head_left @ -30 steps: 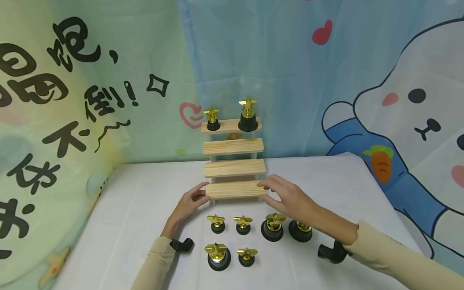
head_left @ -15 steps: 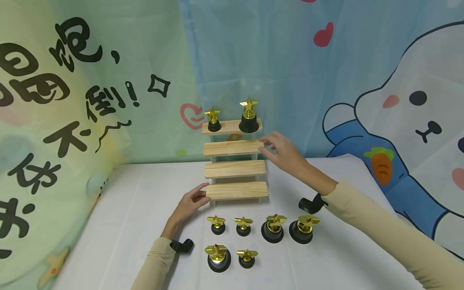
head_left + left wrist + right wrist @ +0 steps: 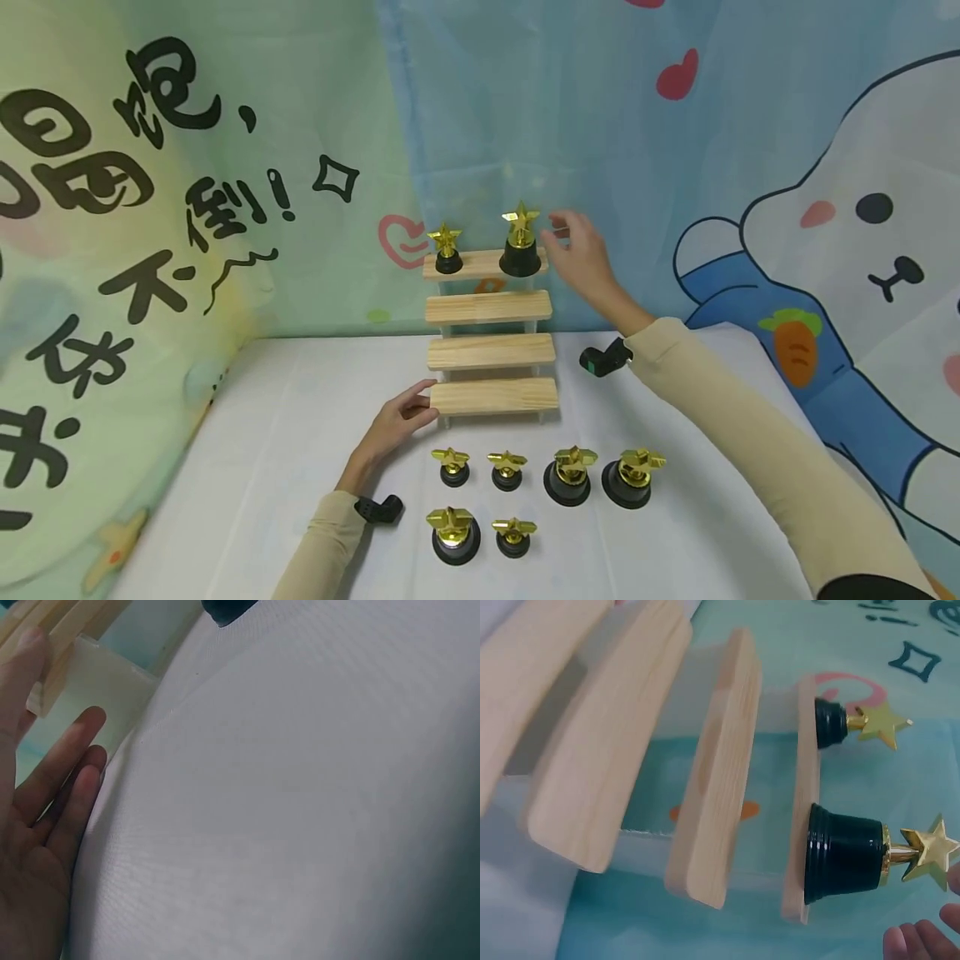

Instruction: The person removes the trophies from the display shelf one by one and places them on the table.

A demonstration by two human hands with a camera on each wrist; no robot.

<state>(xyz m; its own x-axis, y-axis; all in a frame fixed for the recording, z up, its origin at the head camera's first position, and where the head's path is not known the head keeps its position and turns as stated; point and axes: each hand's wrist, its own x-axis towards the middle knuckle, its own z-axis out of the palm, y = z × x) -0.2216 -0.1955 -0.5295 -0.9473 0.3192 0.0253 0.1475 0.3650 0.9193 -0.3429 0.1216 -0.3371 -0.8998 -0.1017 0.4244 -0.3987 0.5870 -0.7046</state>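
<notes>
A wooden display shelf with stepped boards stands on the white cloth. My left hand holds the left end of its lowest board; the left wrist view shows the thumb on the wood and other fingers loosely extended. On the top board stand a small star trophy at left and a larger star trophy at right, both upright. My right hand is beside the larger trophy, fingers loosely bent, holding nothing. In the right wrist view its fingertips are near the gold star, apparently without contact.
In front of the shelf, several black-based gold star trophies stand in two rows, including a large one and a small one. Two more large ones are at the right. A printed cloth backdrop hangs close behind the shelf.
My right hand has risen from the lowest board's right end, past the upper boards, to beside the larger top trophy. The left hand has stayed at the lowest board.
</notes>
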